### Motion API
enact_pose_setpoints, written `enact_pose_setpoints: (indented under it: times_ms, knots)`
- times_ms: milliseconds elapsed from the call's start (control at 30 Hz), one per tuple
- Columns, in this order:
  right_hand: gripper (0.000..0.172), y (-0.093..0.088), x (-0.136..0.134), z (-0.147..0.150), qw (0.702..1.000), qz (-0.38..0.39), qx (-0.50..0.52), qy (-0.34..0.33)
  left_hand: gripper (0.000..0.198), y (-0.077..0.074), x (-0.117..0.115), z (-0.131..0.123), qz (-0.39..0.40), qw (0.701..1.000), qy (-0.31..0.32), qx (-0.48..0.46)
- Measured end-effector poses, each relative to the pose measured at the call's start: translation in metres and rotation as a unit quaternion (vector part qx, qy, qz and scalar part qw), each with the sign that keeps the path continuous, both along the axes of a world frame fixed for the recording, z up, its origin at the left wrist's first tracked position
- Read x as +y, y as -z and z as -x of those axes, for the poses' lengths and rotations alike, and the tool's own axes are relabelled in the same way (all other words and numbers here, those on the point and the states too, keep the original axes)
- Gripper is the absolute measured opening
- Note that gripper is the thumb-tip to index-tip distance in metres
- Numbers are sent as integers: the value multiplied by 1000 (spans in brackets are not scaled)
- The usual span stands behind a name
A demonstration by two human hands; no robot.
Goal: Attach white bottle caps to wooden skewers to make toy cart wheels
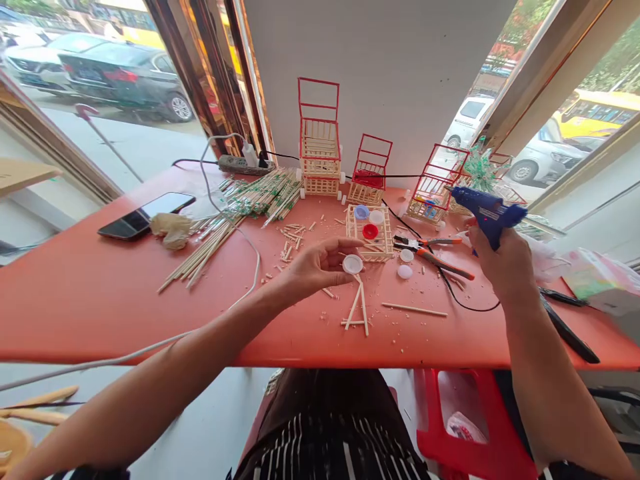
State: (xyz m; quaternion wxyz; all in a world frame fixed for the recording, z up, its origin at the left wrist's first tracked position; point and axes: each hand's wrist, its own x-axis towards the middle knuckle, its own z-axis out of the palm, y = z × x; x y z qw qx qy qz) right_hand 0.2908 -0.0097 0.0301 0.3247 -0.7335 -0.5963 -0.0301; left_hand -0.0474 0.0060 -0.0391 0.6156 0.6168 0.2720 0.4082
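My left hand pinches a white bottle cap just above the red table. Below the cap lies a small A-shaped frame of glued sticks. My right hand is wrapped round the grip of a blue glue gun, held up with its nozzle pointing left. Between the hands stands a small stick tray holding blue, white and red caps. Two more white caps lie beside it.
Three stick-built carts with red frames stand along the back. A pile of chopsticks, a phone, a power strip, orange-handled pliers and a loose stick lie around. A red stool is below right.
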Motion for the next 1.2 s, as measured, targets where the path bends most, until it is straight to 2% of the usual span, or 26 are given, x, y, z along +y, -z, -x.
enact_pose_setpoints:
  times_ms: [67,133,167,300,433,633,867,1000,1133,1200]
  knots:
    - [41,-4,-5,17,989,-2,88,-118,56,-1,7,6,-11,1000,-15,15]
    - [42,-4,-8,35,971,-5,124,-203,49,1,14,12,-29,998,-42,31]
    - [42,-2,-8,43,962,19,121,-246,45,3,16,14,-38,997,-56,36]
    - [44,12,-4,69,942,57,81,-321,36,12,20,19,-85,989,-103,56]
    - [38,27,-1,83,936,66,2,-346,31,19,20,20,-107,978,-150,96]
    - [35,41,-3,87,927,60,-62,-365,29,22,19,24,-87,974,-160,138]
    - [31,39,-10,89,926,125,-81,-348,23,21,9,21,-167,948,-182,202]
    - [31,38,-14,90,925,128,-67,-353,19,19,7,20,-182,943,-174,218]
    - [39,38,-18,94,922,124,-35,-366,18,18,6,21,-198,934,-175,240]
    - [33,37,-20,97,913,128,-18,-386,18,18,5,22,-198,931,-174,254]
